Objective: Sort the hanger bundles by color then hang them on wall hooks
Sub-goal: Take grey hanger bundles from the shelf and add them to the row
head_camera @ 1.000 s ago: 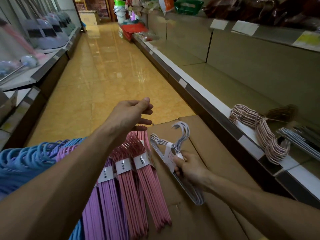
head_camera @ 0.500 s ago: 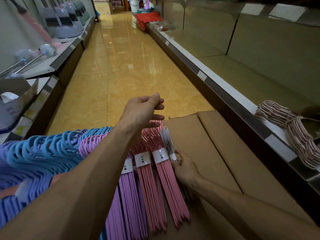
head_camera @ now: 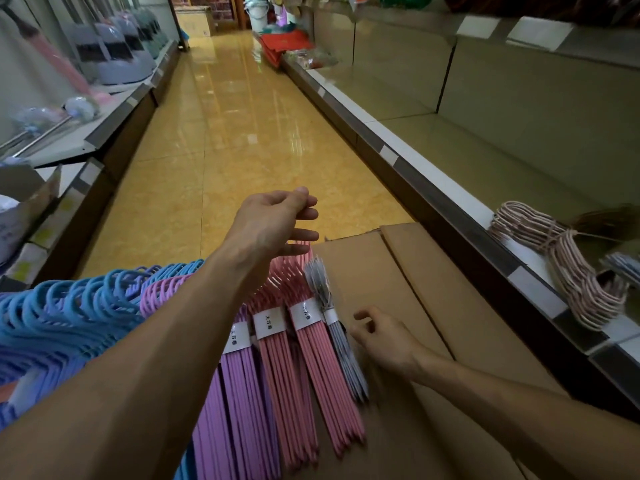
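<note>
The left hand (head_camera: 273, 220) is raised above the bundles, forearm stretched forward from the lower left. Its fingers (head_camera: 304, 233) point right, loosely spread and slightly bent, and hold nothing; the thumb lies along the top. Just below the fingertips are the hook ends of the pink bundles (head_camera: 311, 344).

The right hand (head_camera: 384, 337) reaches in from the lower right, low over the cardboard (head_camera: 433, 306). Its fingers are loosely curled and apart, gripping nothing. The grey bundle (head_camera: 341, 336) lies just left of them, close by but not touching as far as can be told.

The bundles lie side by side on the cardboard: grey beside the two pink ones, then purple (head_camera: 235, 393), each with a white paper band. Blue hangers (head_camera: 69, 313) are heaped further left, under the left forearm. On the shelf (head_camera: 450, 188) to the right, well apart from both hands, lie pale pink hangers (head_camera: 575, 285).
</note>
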`<state>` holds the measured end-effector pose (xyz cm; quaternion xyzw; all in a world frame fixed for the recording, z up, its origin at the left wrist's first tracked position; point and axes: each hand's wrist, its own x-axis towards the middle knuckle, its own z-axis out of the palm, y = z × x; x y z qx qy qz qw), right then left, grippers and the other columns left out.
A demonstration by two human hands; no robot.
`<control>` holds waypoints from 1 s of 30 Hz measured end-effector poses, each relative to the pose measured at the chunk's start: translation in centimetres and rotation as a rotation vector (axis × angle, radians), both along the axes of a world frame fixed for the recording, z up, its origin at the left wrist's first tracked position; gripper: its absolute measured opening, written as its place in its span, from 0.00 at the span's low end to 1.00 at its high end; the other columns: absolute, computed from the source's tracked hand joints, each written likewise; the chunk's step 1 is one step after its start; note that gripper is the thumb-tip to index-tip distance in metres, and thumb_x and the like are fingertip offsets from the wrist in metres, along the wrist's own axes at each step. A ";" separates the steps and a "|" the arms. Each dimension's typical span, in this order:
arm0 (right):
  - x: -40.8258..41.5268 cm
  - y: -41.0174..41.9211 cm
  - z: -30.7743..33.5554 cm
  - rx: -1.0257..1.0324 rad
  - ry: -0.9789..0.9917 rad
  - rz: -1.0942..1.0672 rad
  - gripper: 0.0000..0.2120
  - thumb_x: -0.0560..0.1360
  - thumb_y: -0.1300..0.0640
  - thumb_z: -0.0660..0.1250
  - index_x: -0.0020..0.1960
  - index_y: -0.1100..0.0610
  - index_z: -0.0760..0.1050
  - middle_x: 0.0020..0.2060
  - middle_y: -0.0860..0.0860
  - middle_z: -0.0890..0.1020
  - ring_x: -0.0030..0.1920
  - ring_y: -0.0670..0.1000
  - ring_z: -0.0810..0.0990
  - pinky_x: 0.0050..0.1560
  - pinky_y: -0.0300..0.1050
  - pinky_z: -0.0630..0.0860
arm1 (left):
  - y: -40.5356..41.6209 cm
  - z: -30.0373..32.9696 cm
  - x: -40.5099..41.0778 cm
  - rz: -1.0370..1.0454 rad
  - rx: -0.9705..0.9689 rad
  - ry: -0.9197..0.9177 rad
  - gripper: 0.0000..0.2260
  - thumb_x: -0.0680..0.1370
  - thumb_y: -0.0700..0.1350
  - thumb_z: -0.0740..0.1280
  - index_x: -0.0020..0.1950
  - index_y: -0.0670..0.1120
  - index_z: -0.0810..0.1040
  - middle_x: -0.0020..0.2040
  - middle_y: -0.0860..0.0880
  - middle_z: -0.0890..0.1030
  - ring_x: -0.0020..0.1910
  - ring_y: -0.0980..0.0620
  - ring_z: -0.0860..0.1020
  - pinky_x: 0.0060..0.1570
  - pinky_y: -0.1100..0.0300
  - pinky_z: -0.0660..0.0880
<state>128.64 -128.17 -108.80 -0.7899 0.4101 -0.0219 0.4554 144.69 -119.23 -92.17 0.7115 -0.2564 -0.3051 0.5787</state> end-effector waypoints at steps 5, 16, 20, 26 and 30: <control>-4.0 -1.2 1.5 -0.243 0.131 0.238 0.14 0.83 0.49 0.60 0.66 0.52 0.73 0.58 0.48 0.80 0.54 0.46 0.78 0.57 0.43 0.77 | -1.0 0.8 -1.6 -0.029 -0.028 -0.034 0.11 0.83 0.50 0.62 0.56 0.46 0.81 0.51 0.48 0.84 0.48 0.45 0.85 0.48 0.51 0.82; -13.4 -4.4 7.1 -0.507 0.059 0.372 0.11 0.83 0.53 0.60 0.62 0.51 0.77 0.55 0.45 0.81 0.53 0.41 0.76 0.49 0.31 0.71 | -5.5 1.2 -7.4 -0.185 -0.096 -0.072 0.10 0.82 0.49 0.64 0.58 0.48 0.81 0.49 0.47 0.84 0.42 0.49 0.84 0.41 0.56 0.81; -18.3 -7.3 10.0 -0.588 0.016 0.247 0.10 0.82 0.54 0.61 0.61 0.50 0.77 0.55 0.43 0.80 0.54 0.40 0.76 0.54 0.35 0.75 | -7.4 0.6 -9.9 -0.268 -0.092 -0.086 0.09 0.82 0.48 0.64 0.59 0.48 0.81 0.50 0.46 0.83 0.43 0.48 0.84 0.42 0.54 0.81; -26.4 -11.8 12.8 -0.641 -0.074 -0.122 0.08 0.81 0.56 0.63 0.56 0.50 0.79 0.48 0.43 0.82 0.45 0.40 0.79 0.44 0.39 0.75 | -10.2 -0.3 -13.9 -0.361 -0.091 -0.125 0.09 0.82 0.48 0.64 0.58 0.49 0.80 0.49 0.46 0.83 0.45 0.47 0.84 0.47 0.50 0.82; -31.1 -14.4 13.2 -0.518 -0.103 -0.338 0.07 0.81 0.55 0.64 0.58 0.50 0.77 0.49 0.44 0.81 0.48 0.43 0.80 0.48 0.38 0.76 | -12.8 -0.9 -17.0 -0.413 -0.109 -0.118 0.09 0.82 0.47 0.63 0.57 0.49 0.81 0.46 0.48 0.84 0.42 0.49 0.84 0.43 0.55 0.82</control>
